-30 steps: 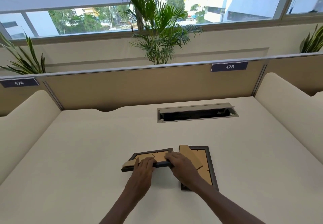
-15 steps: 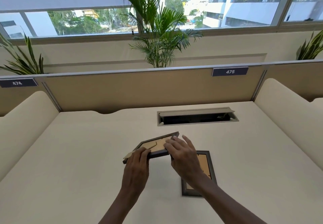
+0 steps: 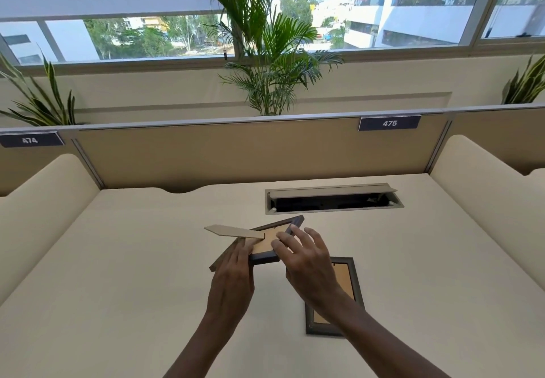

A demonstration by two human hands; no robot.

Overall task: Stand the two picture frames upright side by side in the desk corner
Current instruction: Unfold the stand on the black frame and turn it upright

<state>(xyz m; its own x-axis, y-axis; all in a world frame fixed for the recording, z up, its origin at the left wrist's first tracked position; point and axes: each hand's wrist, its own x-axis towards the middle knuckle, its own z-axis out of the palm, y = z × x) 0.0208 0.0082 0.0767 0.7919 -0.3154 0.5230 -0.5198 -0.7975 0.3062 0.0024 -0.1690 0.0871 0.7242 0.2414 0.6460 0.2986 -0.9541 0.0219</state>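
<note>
Two frames: left hand (image 3: 233, 283) grips raised frame (image 3: 267, 242), right hand's (image 3: 306, 262) spread fingers touch it; flat frame (image 3: 345, 273) lies nearby.

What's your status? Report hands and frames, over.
Left hand grips first frame, raised, back up, stand out; right hand spread on its back. Second frame flat on desk, face down. Open cable hatch behind.

Raised frame (image 3: 265, 248) and flat frame (image 3: 345, 277): dark wood, matt cardboard backs.

Both forearms reach forward, converging – left grip (image 3: 233, 271) curled, clamping; right grip (image 3: 306, 262) splayed, relaxed
</note>
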